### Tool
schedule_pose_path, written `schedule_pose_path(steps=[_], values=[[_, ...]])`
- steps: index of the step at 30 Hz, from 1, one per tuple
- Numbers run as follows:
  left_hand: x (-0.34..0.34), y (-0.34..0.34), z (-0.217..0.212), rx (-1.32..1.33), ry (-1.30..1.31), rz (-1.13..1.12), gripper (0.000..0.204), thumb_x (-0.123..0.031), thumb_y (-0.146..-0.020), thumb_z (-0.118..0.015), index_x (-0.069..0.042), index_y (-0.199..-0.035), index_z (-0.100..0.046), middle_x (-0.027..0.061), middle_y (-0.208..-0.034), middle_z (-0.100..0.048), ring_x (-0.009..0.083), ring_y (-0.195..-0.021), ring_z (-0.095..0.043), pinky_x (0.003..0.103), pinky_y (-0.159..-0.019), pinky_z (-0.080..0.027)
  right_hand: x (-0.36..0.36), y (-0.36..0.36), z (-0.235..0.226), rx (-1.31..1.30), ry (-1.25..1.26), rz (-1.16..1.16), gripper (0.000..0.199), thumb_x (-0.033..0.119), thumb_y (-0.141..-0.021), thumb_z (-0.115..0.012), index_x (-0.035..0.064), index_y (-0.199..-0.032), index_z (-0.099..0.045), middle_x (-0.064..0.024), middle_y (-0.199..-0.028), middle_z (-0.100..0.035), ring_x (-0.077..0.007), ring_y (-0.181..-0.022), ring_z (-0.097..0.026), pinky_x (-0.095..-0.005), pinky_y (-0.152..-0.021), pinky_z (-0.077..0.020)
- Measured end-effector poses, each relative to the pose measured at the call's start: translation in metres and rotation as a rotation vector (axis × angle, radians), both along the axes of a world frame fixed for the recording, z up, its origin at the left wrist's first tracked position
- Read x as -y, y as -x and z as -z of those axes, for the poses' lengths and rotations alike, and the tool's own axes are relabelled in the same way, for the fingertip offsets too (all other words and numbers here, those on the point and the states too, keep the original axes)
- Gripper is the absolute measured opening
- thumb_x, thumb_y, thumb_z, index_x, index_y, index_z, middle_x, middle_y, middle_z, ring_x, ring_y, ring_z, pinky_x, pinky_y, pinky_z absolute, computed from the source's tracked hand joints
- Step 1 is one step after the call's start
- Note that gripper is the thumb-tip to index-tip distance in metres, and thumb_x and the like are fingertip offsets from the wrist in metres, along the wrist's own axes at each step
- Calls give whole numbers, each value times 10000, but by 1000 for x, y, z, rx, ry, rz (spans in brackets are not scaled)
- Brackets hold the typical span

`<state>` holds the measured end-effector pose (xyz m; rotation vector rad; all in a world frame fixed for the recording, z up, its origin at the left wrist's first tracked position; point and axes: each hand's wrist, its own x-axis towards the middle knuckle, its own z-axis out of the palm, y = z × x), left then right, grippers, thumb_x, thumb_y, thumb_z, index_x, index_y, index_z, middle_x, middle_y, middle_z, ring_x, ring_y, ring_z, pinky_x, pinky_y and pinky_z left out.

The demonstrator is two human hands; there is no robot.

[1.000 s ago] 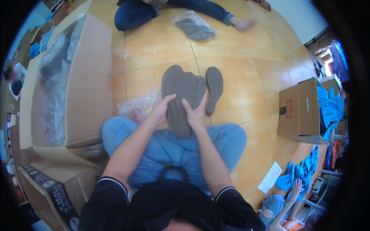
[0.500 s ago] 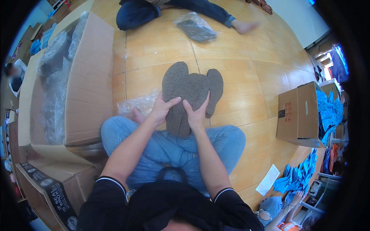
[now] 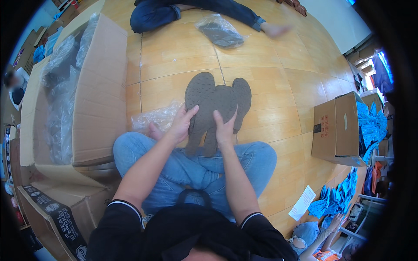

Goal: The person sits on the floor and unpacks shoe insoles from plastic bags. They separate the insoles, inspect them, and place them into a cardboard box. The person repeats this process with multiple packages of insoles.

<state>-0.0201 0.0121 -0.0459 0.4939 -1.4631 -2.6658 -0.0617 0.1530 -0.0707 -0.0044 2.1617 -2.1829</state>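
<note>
Above my crossed legs I hold up a dark grey-brown flat piece (image 3: pixel 213 98) with rounded lobes at the top and two strips hanging down. It looks like a group of shoe-sole shapes with a scaly surface; whether it is one piece or several together I cannot tell. My left hand (image 3: pixel 181 124) grips its left edge, thumb on the face. My right hand (image 3: pixel 225 129) holds the right part, thumb on the face too. Fingers behind it are hidden. Beyond my left knee lies a crumpled clear plastic bag (image 3: pixel 154 118).
On the left stands a tall open carton (image 3: pixel 98 95) lined with plastic. A bagged grey item (image 3: pixel 222 32) lies ahead, near another person's legs (image 3: pixel 154 17). On the right are a carton of blue items (image 3: pixel 333 128), a paper sheet (image 3: pixel 302 203) and a blue pile (image 3: pixel 333 198).
The grey piece has tilted and its lower strips have spread, showing a gap between them. My left thumb has slid slightly left and up; both hands keep hold.
</note>
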Motion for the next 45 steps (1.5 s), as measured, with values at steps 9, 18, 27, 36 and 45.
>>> schedule_pose_path(steps=[9,18,27,36,45], values=[[14,0,-1,25,-230,50,548,-480,-1022,-335,-42,-1320,-473,100,-1218,-599,205,-944,-629,341,-775,-522,-16,13,-10,153,358,149,720,128,-878,-601,4,-1475,-219,-154,-1382,-431,-248,-1239,-444,-334,-1055,-339],[7,-1,-13,-66,-130,23,423,-320,-1011,-479,-22,-1311,-499,89,-1276,-580,189,-1134,-572,332,-954,-467,-7,4,-8,114,382,-44,656,115,-902,-587,1,-1460,-263,-134,-1375,-444,-218,-1233,-443,-319,-1064,-324],[12,-18,-43,-57,-211,-95,460,-297,-997,-516,-34,-1368,-446,80,-1315,-552,185,-1196,-527,332,-1023,-413,-7,11,11,174,332,-10,639,168,-899,-585,2,-1449,-306,-129,-1386,-445,-218,-1255,-426,-317,-1061,-323],[6,-82,-90,-229,-98,-283,371,-237,-1017,-475,-27,-1323,-464,83,-1256,-579,165,-1127,-574,313,-965,-466,-7,-4,-11,273,433,-109,582,162,-908,-563,10,-1423,-339,-127,-1359,-474,-225,-1221,-472,-333,-1030,-373],[-35,-101,-73,-88,122,-288,333,-64,-944,-592,-21,-1261,-498,75,-1173,-615,133,-1052,-586,290,-913,-474,-4,-67,-45,262,626,-270,462,287,-1037,-351,-15,-1385,-379,-123,-1359,-487,-236,-1215,-488,-346,-1031,-386]])
